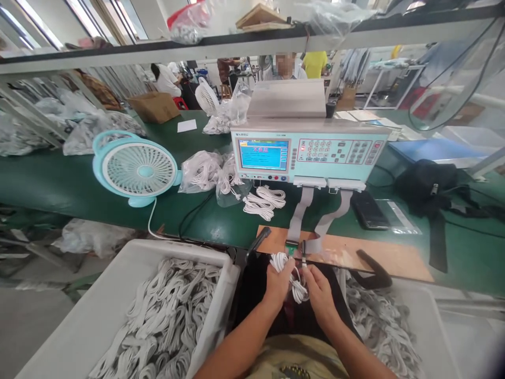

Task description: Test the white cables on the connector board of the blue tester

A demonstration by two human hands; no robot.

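Note:
At the bench's front edge, my left hand (279, 281) is closed on a coiled white cable (299, 291), with one end up at a small green circuit board (291, 248). My right hand (316, 287) pinches the cable's other end, a plug at a dark connector (303, 251). Whether either plug is fully seated I cannot tell. Two grey ribbon cables (301, 213) run from these connectors up to a cable tester (310, 155), whose lit blue screen (263, 156) carries large reddish characters.
Left of me stands a white bin (118, 263) full of coiled cables; another bin (432, 326) is at right. On the green bench are a blue fan (138, 168), bundled cables (264, 202), a phone (370, 210) and a black bag (428, 187). A shelf (221, 45) crosses overhead.

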